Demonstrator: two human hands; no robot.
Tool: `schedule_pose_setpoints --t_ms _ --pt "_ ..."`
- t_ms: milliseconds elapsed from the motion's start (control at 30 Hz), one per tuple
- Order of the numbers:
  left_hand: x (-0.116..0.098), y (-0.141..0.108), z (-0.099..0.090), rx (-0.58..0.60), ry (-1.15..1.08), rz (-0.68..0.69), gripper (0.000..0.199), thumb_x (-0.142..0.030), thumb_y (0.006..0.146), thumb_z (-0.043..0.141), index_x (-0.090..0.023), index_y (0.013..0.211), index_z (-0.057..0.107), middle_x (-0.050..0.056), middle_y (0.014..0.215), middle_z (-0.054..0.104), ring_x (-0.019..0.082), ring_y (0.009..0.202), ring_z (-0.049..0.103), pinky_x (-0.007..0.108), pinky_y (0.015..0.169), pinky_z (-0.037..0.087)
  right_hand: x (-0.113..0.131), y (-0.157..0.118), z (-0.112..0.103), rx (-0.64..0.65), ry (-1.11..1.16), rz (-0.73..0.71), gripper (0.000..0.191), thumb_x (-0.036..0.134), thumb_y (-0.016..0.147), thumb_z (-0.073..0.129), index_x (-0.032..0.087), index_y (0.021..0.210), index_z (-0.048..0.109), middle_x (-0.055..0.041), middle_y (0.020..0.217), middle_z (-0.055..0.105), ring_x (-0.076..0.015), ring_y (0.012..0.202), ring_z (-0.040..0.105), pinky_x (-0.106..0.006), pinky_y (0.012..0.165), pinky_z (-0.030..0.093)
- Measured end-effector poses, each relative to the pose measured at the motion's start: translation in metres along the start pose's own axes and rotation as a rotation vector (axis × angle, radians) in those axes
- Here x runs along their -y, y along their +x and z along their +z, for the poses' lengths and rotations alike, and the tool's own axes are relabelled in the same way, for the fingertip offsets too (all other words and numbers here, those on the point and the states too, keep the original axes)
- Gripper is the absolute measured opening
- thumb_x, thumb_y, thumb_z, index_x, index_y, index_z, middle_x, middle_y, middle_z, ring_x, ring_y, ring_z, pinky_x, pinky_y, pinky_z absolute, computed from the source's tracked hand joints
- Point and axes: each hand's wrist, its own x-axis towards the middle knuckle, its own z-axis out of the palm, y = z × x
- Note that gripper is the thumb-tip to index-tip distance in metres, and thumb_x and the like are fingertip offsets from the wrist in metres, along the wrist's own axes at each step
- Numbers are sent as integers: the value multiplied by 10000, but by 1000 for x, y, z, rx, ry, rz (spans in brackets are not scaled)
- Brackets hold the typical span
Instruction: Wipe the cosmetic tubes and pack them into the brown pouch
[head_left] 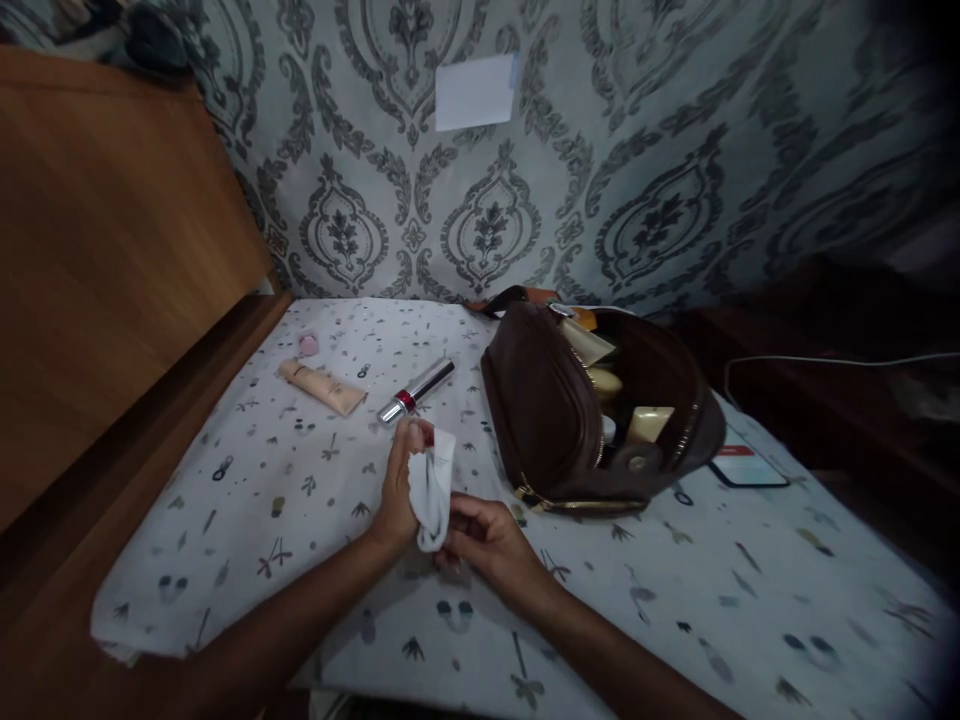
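A folded white cloth-like item (433,495) is held between both hands, above the middle of the patterned sheet. My left hand (397,490) is closed on its left side, with the thumb up near its top. My right hand (484,545) pinches its lower right edge. Just beyond the hands lies a silver tube with a red band (418,391). Farther left are a peach squeeze tube (323,387) and a small pink item (308,344). To the right stands an open dark brown bag (541,400) with several tubes and containers inside.
A phone (748,467) lies on the sheet (300,540) right of the bag, near a white cable (840,358). A wooden panel (112,250) rises at the left. Behind is a patterned wall (405,150) bearing a white paper (475,93).
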Motion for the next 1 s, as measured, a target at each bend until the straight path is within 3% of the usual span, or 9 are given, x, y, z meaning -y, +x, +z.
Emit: schedule_pose_setpoints --t_ms 100,267,433,533,667,767,900,1000 --pt "-1 -6 3 -38 161 164 499 -732 881 495 -238 865 567 -2 784 517 170 727 476 292 686 404 0 0 1 -54 27 -34 315 415 699 875 155 830 753 22 605 647 -73 515 496 -204 528 424" --pt "4 -16 6 13 281 97 389 -625 948 476 -248 1013 549 -17 778 519 171 700 501 287 671 415 -6 5 -2 -148 124 -84 331 405 647 891 157 811 746 14 626 648 -74 514 467 -200 505 398" --pt "7 -24 9 225 391 150 315 -440 925 591 -206 1132 550 45 1038 627 210 1013 594 307 925 453 -12 6 -9 -245 35 -175 248 410 719 801 178 766 727 31 594 622 -95 513 467 -231 550 439" --pt "8 -23 8 298 428 105 323 -434 916 584 -177 1111 569 54 1016 659 212 983 621 320 918 480 -11 3 -10 -273 -47 -215 164 334 721 782 183 716 717 41 585 609 -115 560 509 -253 625 472" --pt "10 -20 7 256 467 61 362 -492 888 590 -160 1031 611 44 897 685 213 874 644 313 830 521 -6 2 -6 -247 -124 -269 169 338 746 740 178 705 706 28 626 608 -128 586 517 -250 597 461" --pt "9 -18 6 198 450 62 402 -521 860 614 -160 1034 634 48 904 701 228 903 667 322 857 539 0 -1 -4 -265 -266 -339 166 322 795 689 181 707 683 10 708 613 -132 646 520 -243 612 453" --pt "6 -11 2 91 450 57 466 -566 813 645 -156 1035 651 53 880 720 244 901 688 326 857 560 10 -8 -7 -399 -504 -432 127 250 807 644 184 699 653 9 714 573 -133 686 520 -243 646 423" --pt "4 -6 -1 145 506 93 428 -544 834 633 -156 1010 665 54 868 727 229 849 693 298 790 572 21 -16 -11 -499 -433 -463 133 300 871 607 189 845 675 8 754 581 -129 693 528 -238 646 426"
